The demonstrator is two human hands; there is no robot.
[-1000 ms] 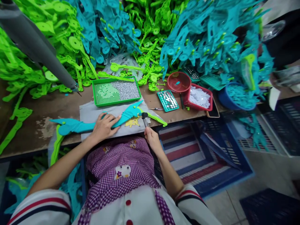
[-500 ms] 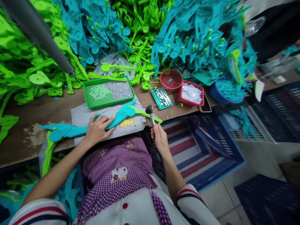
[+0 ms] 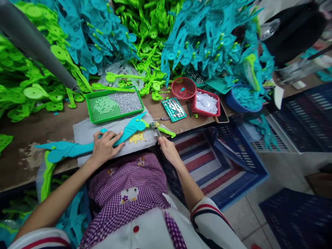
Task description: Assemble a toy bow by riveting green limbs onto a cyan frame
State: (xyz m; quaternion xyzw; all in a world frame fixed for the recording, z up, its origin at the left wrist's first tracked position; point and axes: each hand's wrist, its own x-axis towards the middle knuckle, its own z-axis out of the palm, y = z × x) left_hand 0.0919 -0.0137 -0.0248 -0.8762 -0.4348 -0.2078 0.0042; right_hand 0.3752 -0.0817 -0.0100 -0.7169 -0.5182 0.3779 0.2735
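While your left hand point(image 3: 105, 147) lies flat with its fingers spread on the long teal plastic piece point(image 3: 85, 145), pressing it onto the grey cloth point(image 3: 85, 129), your right hand point(image 3: 166, 149) is closed around the handle of a small hammer point(image 3: 155, 128). The hammer's head sits low over the spot where the teal piece meets a green plastic arm point(image 3: 163, 129), at the right end of the cloth; whether the head touches the joint cannot be told.

Taking the cloth as your landmark: the teal piece runs across it lengthwise and sticks out past its left edge over the bare wooden table point(image 3: 36, 128). Just behind the cloth stands a green tray point(image 3: 89, 107) part-filled with small silvery bits. Behind and to the right of the cloth lies a small teal grid tray point(image 3: 174, 109) of round metal pieces, then a red round basket point(image 3: 183, 89) and a red square tray point(image 3: 206, 103) of white bits. Well behind the cloth rise heaps of green parts point(image 3: 23, 79) and teal parts point(image 3: 212, 38). Below the cloth's right end, a blue crate point(image 3: 259, 173) stands on the floor.
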